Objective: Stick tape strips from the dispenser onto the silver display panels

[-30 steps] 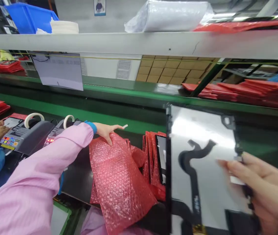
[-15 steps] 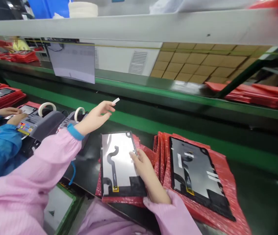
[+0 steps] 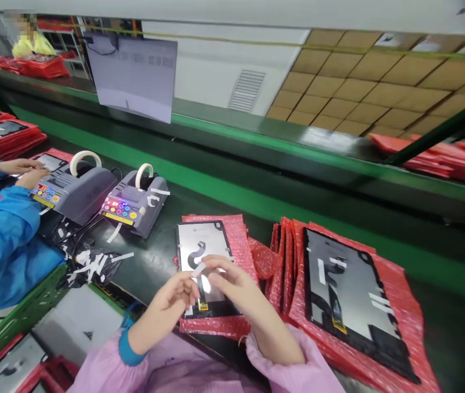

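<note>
A short strip of white tape [image 3: 198, 270] spans the fingertips of both hands, above a display panel. My left hand [image 3: 169, 303] pinches its lower left end, the other fingers curled. My right hand [image 3: 238, 281] has its fingertips at the upper right end, its thumb lower down. Beneath them the silver-backed display panel [image 3: 186, 236] with a black curved flex cable lies on red bubble wrap [image 3: 238, 226]; my hands cover part of it. To the right, another display panel [image 3: 359, 289] with several white tape pieces rests on red bubble bags [image 3: 415, 305].
Two grey tape dispensers [image 3: 136, 204] stand at left, with scrap tape [image 3: 93, 265] heaped near the bench edge. A co-worker's blue sleeve [image 3: 15, 218] is beside them. A green-rimmed crate [image 3: 23, 305] sits below. A green ledge [image 3: 232, 139] runs behind the bench.
My left hand has come down and right from beside the tape dispensers, carrying the tape strip to my right hand. My right hand has left the panel's edge and met the strip. The view has shifted.
</note>
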The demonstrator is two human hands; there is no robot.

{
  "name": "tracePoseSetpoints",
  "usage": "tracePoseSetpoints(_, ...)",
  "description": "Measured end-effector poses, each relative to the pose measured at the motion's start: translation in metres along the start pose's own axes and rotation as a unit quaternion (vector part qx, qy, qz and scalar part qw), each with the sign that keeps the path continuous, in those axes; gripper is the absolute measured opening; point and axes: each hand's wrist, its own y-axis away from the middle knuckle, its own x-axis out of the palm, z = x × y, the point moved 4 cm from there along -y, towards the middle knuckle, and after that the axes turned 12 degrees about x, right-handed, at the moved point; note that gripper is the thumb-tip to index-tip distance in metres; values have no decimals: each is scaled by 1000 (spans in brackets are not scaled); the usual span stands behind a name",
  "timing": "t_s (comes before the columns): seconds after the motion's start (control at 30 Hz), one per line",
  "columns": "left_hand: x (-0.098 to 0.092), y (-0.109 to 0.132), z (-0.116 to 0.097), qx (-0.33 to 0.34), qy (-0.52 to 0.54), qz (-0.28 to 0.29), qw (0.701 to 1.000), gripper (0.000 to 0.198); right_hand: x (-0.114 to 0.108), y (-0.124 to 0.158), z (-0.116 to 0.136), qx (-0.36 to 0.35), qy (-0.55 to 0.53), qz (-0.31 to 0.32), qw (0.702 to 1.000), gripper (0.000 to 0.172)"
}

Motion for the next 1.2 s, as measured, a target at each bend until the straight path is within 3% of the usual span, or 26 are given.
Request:
tracePoseSetpoints(0.2, -1, 2, 5, -5, -98, 29, 995, 38, -3, 3, 10, -3, 46, -32, 998, 25)
tracePoseSetpoints(0.3, -2, 1, 4, 16, -171, 55, 984, 45, -9, 1, 14, 5, 70, -27, 997, 26)
tracePoseSetpoints(0.47, -6, -2, 3, 59, -326, 77, 940, 58, -36, -17, 8, 42, 4, -145, 989, 40)
tracePoseSetpoints(0.53, -6, -9, 3, 82, -434, 102, 891, 56, -40, -27, -2, 55, 22, -174, 983, 45)
tracePoseSetpoints(0.73, -1, -44, 16, 111, -699, 207, 675, 36, -36, -43, -32, 39, 65, -221, 972, 53)
tracePoseSetpoints(0.83, -1, -60, 22, 137, -742, 223, 617, 38, -37, -44, -39, 24, 81, -244, 966, 52)
tracePoseSetpoints(1.0, -7, -74, 24, 160, -741, 252, 602, 38, -41, -47, -39, 19, 99, -264, 959, 52)
tracePoseSetpoints(1.2, -12, -79, 21, 160, -729, 260, 613, 34, -41, -49, -37, 21, 108, -266, 958, 47)
